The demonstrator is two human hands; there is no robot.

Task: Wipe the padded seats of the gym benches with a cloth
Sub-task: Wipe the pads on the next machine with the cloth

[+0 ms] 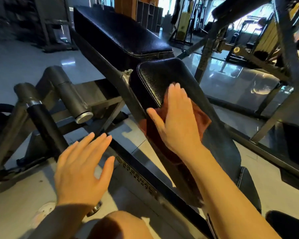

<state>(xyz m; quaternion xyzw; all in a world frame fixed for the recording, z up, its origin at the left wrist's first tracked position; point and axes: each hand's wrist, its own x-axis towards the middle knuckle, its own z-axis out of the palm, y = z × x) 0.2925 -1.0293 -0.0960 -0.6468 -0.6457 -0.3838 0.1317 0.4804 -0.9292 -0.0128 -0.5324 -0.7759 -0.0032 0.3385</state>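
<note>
1. Pressing flat with spread fingers, the right hand (177, 123) is pinning a reddish-brown cloth (203, 118) against the black seat pad (155, 78) rather than gripping it; the palm is lying open on top and nothing is being closed around.
2. Hovering beside the seat pad, out over the floor and the metal frame (141, 171), the left hand (81, 168) is open and holding nothing.
3. Relative to the seat pad, the cloth is sitting on its near half, with one corner sticking out past the hand toward the pad's right side and a darker part draping over the pad's left edge.
4. Beyond the seat pad, the long back pad (121, 31) is lying just past a narrow gap.
5. Doing this stroke well probably means keeping the whole palm loaded so the cloth is sliding with the hand, not bunching under it.
6. Overlapping passes along the seat pad toward its far stitched edge should be covering the grained surface evenly.
7. Steadying the left hand on the frame beside the seat pad would likely be helping balance.
</note>
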